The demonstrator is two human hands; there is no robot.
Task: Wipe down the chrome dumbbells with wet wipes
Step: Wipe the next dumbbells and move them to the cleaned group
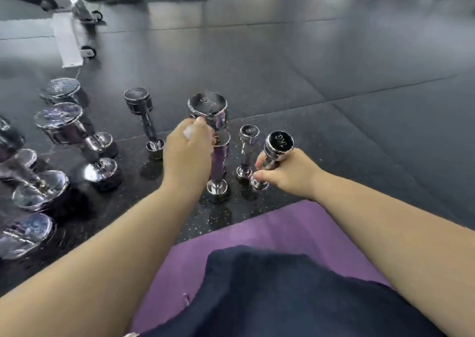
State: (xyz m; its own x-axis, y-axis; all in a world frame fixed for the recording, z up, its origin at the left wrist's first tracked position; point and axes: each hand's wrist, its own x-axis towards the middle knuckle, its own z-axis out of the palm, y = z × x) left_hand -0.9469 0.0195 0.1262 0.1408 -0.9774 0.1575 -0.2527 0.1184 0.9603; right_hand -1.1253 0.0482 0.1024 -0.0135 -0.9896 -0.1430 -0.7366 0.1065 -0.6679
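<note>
- Head view: the left hand [189, 156] curls its fingers round a white wipe [189, 131], pressing it against the tall dumbbell [208, 110], which stands upright on the floor [334, 131].
- The right hand [291, 173] wraps its fingers tightly round the handle of the tilted small dumbbell [279, 143].

Blurred, cropped dumbbells [24, 234] far left

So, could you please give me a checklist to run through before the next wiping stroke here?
1. Wipe in left hand: ok, its white shows at the fingers.
2. Tall dumbbell upright on the floor: ok.
3. Right hand grip on small dumbbell: ok, curled round the handle; the dumbbell tilts.
4. Room beside the middle dumbbell: not ok, it stands close between both.
5. Wipe wet enough: cannot tell.
</note>
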